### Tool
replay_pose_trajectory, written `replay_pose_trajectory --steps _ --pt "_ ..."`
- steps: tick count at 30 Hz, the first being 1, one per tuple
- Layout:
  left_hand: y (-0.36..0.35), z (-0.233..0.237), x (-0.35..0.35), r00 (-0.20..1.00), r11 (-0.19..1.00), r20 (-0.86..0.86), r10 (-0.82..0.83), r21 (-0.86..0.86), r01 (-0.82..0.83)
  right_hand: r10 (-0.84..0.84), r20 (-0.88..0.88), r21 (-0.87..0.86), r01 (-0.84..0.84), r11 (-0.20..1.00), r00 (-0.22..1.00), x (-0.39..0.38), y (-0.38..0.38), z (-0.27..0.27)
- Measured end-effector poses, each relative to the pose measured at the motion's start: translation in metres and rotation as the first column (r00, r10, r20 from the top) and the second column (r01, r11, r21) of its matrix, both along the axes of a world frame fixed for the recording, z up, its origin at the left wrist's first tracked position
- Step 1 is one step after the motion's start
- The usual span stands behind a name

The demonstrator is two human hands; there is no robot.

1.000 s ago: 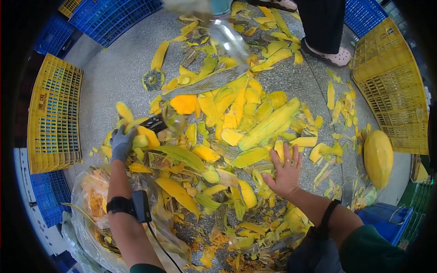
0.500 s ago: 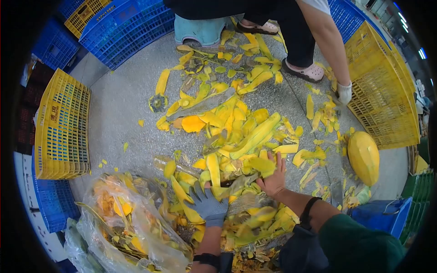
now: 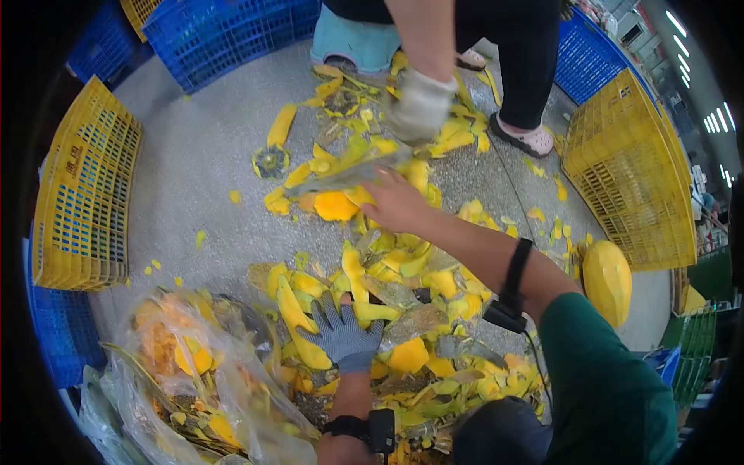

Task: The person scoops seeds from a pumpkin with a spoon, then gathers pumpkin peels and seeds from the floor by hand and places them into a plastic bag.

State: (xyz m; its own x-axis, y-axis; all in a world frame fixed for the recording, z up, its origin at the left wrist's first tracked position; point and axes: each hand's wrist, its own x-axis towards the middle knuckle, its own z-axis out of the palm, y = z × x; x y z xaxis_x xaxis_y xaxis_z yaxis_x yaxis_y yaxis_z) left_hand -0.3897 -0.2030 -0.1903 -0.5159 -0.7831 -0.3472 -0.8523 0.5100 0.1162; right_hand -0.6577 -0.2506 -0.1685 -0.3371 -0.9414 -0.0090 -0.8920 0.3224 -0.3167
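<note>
My left hand [image 3: 341, 333], in a grey knit glove, rests with fingers spread on a heap of yellow-green peels [image 3: 407, 356]. A long yellow peel strip [image 3: 298, 322] lies beside its fingers. Further out, my bare right hand [image 3: 394, 201] reaches across to the peels at the middle of the floor, its fingers extended over them. A bright orange piece [image 3: 335, 206] and a greyish translucent strip [image 3: 341, 178] lie by its fingertips. Close to my left hand stands a clear plastic bag [image 3: 240, 387] holding orange pulp and peel scraps.
Opposite me, another person's white-gloved hand [image 3: 422, 108] hangs over the peels, near a turquoise stool [image 3: 356, 39]. Yellow crates stand at left [image 3: 89, 194] and right [image 3: 632, 170], with a blue crate [image 3: 232, 39] behind. A large peeled yellow fruit [image 3: 607, 283] lies at right.
My right hand has moved forward and left from the near heap to the middle peels. The other person's gloved hand has swung from the right crate to above the pile. My left hand stays on the peels.
</note>
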Motion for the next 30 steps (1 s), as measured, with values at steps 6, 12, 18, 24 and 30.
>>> replay_pose_trajectory --steps 6,12,18,24,30 --pt "-0.002 -0.006 0.004 0.999 1.000 -0.043 0.006 0.000 -0.006 0.190 0.011 0.082 -0.191 0.978 0.982 0.038 -0.029 0.006" --pt "0.000 -0.020 0.008 0.983 0.997 -0.185 -0.019 -0.078 0.004 0.112 0.021 0.072 -0.113 0.991 0.994 0.036 -0.041 -0.001" --pt "0.000 -0.021 0.007 0.978 0.996 -0.210 -0.001 -0.085 -0.017 0.167 -0.163 0.069 -0.158 0.985 0.972 0.006 -0.079 -0.013" --pt "-0.001 -0.026 0.007 0.960 0.986 -0.279 -0.035 -0.165 -0.012 0.261 -0.128 0.208 -0.231 0.950 0.957 0.000 -0.114 -0.025" --pt "0.001 -0.029 0.006 0.946 0.975 -0.322 -0.040 -0.219 -0.033 0.250 -0.133 0.240 -0.214 0.947 0.959 0.020 -0.118 -0.025"
